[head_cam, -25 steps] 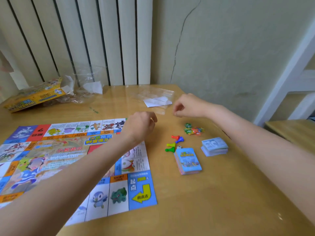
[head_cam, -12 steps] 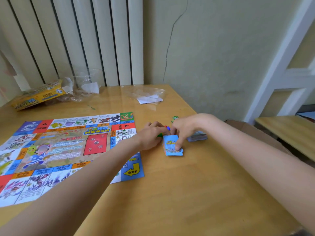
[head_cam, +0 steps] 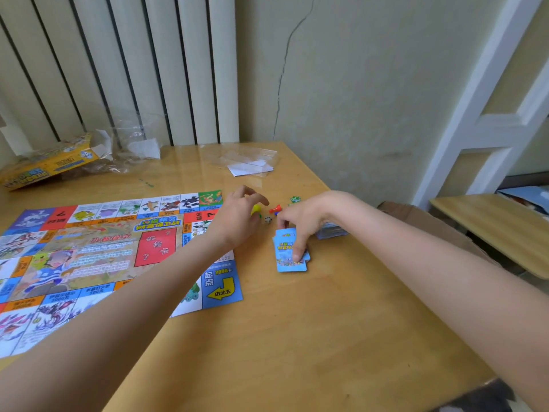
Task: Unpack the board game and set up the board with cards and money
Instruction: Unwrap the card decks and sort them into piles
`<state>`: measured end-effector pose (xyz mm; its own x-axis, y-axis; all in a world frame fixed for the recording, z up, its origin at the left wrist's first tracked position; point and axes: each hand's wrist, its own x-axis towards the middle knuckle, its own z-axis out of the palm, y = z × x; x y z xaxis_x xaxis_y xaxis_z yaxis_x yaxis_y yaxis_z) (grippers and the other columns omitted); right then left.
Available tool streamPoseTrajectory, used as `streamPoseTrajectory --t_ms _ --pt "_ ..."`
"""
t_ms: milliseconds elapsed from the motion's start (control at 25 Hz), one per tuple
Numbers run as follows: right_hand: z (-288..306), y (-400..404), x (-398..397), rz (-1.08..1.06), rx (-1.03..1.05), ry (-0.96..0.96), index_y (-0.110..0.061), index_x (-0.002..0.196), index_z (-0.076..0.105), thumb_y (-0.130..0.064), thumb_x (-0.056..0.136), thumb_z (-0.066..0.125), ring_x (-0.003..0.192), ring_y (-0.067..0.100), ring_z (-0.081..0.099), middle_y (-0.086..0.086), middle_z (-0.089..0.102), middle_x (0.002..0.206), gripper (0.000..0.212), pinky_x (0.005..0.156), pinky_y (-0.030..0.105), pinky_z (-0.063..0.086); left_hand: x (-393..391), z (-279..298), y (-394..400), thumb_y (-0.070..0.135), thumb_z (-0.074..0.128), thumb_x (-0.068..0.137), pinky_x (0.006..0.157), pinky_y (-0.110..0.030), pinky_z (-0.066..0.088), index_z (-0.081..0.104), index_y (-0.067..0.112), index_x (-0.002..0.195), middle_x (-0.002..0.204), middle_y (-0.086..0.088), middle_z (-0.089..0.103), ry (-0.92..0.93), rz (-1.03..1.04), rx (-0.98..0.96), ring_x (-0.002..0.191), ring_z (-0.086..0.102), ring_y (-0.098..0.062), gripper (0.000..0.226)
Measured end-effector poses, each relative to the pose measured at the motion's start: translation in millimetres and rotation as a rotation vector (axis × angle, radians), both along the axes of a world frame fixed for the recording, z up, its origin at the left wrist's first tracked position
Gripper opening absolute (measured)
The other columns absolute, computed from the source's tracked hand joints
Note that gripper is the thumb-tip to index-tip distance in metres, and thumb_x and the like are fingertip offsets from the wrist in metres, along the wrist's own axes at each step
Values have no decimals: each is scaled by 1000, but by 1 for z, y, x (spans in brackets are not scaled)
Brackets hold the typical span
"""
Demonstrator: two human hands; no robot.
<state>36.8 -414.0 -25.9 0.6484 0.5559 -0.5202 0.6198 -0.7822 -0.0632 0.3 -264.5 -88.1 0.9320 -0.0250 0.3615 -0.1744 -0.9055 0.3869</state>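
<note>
From the head camera, the left hand (head_cam: 237,217) hovers over the right edge of the game board (head_cam: 98,257), fingers curled around a yellow pawn (head_cam: 256,209) of which only a sliver shows past the knuckles; a speck of green beneath it is too small to name. Just to the right of that hand, between the two hands, lie a small white die (head_cam: 268,220) and a red pawn (head_cam: 274,208), with a blue piece mostly hidden behind the right hand's knuckles. The right hand (head_cam: 300,221) reaches down with its fingers bent, the fingertip (head_cam: 297,257) pressing onto the top of a blue card deck (head_cam: 289,252) whose upper cards have slid slightly askew. Behind the right wrist a second stack of cards (head_cam: 331,231) is largely covered, so its face cannot be read. Beyond the right hand a small green token cluster (head_cam: 295,199) is blurred. The board runs out of view at the left and lower-left.

Everything sits on a glossy wooden table (head_cam: 297,337). Far beyond the left hand lie the yellow game box (head_cam: 50,163) and crumpled clear wrapping (head_cam: 133,147); beyond both hands, a flat clear bag with white paper (head_cam: 249,163). A radiator (head_cam: 118,69) and a cracked wall (head_cam: 341,84) stand behind the table, a white frame (head_cam: 487,114) and a second wooden surface (head_cam: 499,221) off to the right.
</note>
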Motion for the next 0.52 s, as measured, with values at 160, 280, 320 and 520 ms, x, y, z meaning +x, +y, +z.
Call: streamPoseTrajectory --t_ms 160,280,320,520 --pt "-5 -3 -6 -53 88 57 -19 108 38 -22 69 81 91 17 51 -9 52 90 59 71 27 42 -19 6 -1 2 47 89 80 -19 36 59 10 117 121 -10 50 -8 9 -241 104 55 -21 31" --pt "-1 -12 -13 -114 272 201 -17 120 41 -7 77 73 92 13 61 -1 58 103 54 81 27 52 -34 9 -14 9 48 94 81 -24 48 53 6 121 121 -13 55 133 -14 -689 97 60 -22 28" --pt "4 -13 -15 -132 387 275 -13 116 44 -1 80 68 82 5 63 0 59 97 45 71 19 52 -40 11 -19 15 48 96 80 -24 50 51 5 122 115 -13 59 231 -44 -926 91 62 -19 28" --pt "24 -2 -22 -78 736 498 -17 100 52 12 83 58 81 7 62 2 60 92 34 79 22 52 -56 27 -16 46 47 82 85 -40 52 59 8 115 108 -17 64 734 -363 -1674 92 66 -32 52"
